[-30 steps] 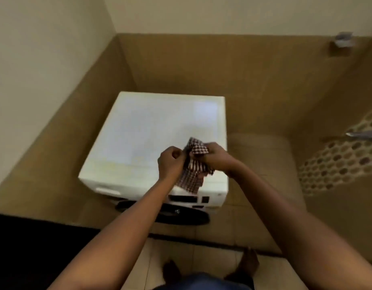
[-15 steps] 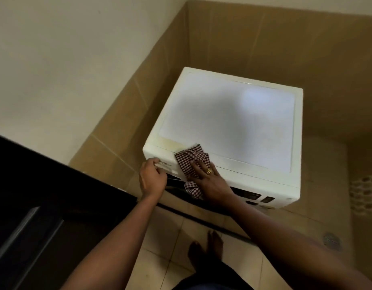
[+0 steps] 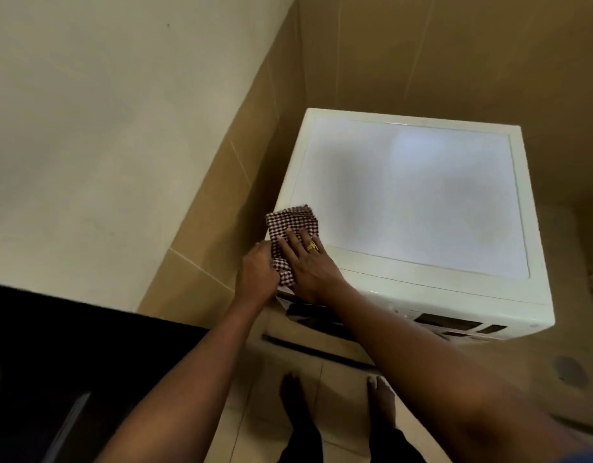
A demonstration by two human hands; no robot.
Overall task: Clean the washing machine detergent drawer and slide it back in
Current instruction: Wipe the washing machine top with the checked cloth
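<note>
A white front-loading washing machine (image 3: 408,202) stands in the tiled corner. A red-and-white checked cloth (image 3: 293,225) lies over its front left top corner. My right hand (image 3: 308,262), with a gold ring, presses flat on the cloth, fingers spread. My left hand (image 3: 256,274) is curled at the machine's front left edge, right beside the cloth, where the detergent drawer front sits. Both hands and the cloth hide the drawer itself, so I cannot tell whether it is pulled out.
Brown tiled walls close in on the machine's left and back. A dark surface (image 3: 71,362) fills the lower left. My bare feet (image 3: 338,406) stand on pale floor tiles before the machine's dark door (image 3: 318,320). A floor drain (image 3: 570,369) lies at the right.
Both hands came down from wringing the cloth in the air onto the machine's front left corner. The right hand slid the cloth left to that corner, and the view moved closer.
</note>
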